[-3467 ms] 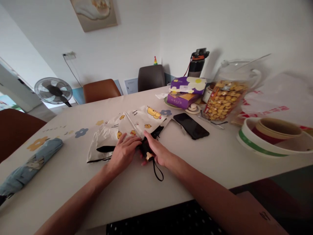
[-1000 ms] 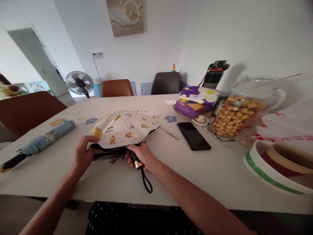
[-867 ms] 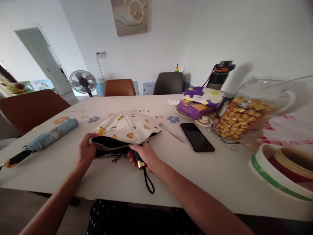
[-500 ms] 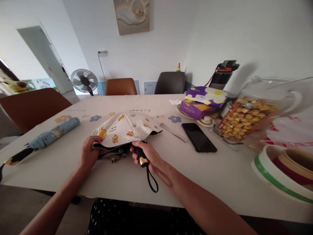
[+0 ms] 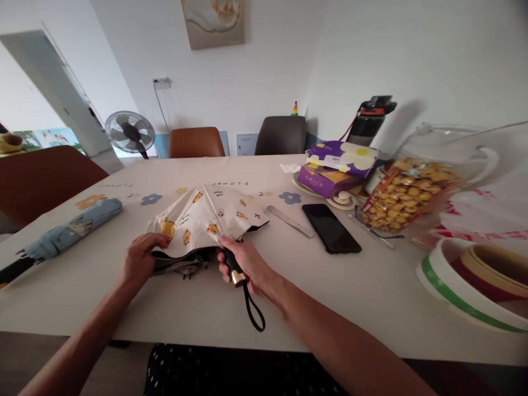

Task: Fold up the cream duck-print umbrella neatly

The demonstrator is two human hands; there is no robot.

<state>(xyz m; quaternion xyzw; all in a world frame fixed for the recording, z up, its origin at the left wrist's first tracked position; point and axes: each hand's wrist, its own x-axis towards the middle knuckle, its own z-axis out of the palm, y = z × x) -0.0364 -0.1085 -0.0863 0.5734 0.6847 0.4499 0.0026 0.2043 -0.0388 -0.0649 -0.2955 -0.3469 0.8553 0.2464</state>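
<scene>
A white umbrella (image 5: 206,212) with yellow cartoon ducks and a black underside lies partly folded on the table in front of me. My right hand (image 5: 237,259) is closed around its black handle, which ends in a gold cap and a black wrist loop (image 5: 254,313). At the canopy's left edge, my left hand (image 5: 142,258) pinches the fabric between thumb and fingers. Rib tips poke out below the black lining. To the left rests a folded blue umbrella (image 5: 76,231) with a dark handle, touched by neither hand.
Right of the umbrella lie a flat strip (image 5: 290,221) and a black phone (image 5: 331,228). Beyond them are a purple box (image 5: 325,181), a dark bottle (image 5: 367,126), a bag of snacks (image 5: 406,192) and a glass jug (image 5: 474,157). Stacked bowls (image 5: 441,280) stand at the near right.
The view has shifted slightly, moving the whole scene a little left in the picture. Both hands keep their grip on the umbrella, whose shape looks nearly the same.
</scene>
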